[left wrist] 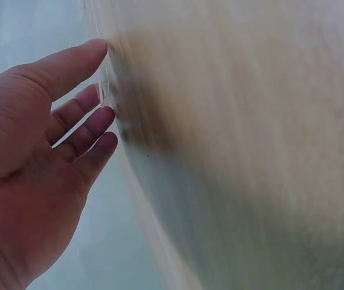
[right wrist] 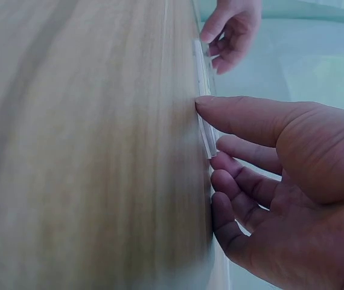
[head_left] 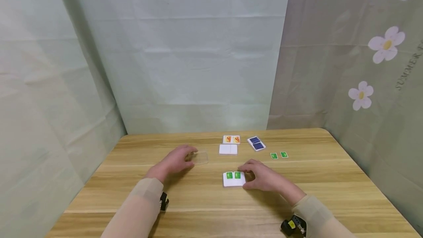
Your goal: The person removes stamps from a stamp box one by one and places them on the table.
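Observation:
My left hand [head_left: 178,160] holds a small clear plastic piece [head_left: 201,158] by its left end, low over or on the table. The left wrist view has that hand's thumb and fingertips at the edges of the clear piece [left wrist: 104,84]. My right hand [head_left: 261,175] grips the right end of a flat white rectangular stack [head_left: 233,183] between thumb and fingers. Two small green square cards [head_left: 229,175] lie side by side on that stack. In the right wrist view the stack [right wrist: 205,130] appears edge-on at the thumb and fingertips.
Further back on the wooden table [head_left: 132,190] are a white piece with two orange pictures [head_left: 231,139], a plain white piece [head_left: 228,149] and a tilted piece with dark blue squares [head_left: 256,143]. Two loose green cards [head_left: 279,155] lie to the right. Fabric walls [head_left: 198,65] surround the table.

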A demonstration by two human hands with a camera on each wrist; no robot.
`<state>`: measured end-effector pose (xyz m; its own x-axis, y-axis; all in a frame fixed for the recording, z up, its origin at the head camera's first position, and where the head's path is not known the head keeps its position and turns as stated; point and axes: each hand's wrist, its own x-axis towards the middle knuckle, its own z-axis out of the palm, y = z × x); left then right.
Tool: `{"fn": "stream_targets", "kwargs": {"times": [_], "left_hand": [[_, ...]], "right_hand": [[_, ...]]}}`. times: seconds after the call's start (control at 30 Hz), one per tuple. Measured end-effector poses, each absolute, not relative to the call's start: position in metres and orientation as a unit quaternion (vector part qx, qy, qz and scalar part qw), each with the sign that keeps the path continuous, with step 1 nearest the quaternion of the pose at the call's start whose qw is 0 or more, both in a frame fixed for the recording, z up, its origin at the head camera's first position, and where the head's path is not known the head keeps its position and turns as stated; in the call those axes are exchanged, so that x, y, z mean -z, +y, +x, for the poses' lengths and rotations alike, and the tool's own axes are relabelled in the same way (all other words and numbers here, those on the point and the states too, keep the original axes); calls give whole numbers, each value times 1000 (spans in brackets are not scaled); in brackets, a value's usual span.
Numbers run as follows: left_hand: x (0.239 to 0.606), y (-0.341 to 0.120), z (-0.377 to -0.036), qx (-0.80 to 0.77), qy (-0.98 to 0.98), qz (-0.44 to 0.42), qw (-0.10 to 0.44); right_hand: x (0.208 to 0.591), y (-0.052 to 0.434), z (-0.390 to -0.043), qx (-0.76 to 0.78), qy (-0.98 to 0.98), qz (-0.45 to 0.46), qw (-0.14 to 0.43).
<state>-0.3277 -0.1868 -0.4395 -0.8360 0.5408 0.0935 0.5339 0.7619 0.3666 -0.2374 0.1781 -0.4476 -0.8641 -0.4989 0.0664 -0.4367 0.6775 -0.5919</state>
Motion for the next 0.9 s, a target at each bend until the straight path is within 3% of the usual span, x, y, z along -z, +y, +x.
{"fn": "stream_targets", "kwargs": {"times": [0.5,0.9], "left_hand": [[437,-184,-330,-184,942,279,33],[431,-161,-315,-219,934,280,-9]], "right_hand": [[450,178,-239,314,915,-244,63],[445,178,-237,322,912,-244,66]]}}
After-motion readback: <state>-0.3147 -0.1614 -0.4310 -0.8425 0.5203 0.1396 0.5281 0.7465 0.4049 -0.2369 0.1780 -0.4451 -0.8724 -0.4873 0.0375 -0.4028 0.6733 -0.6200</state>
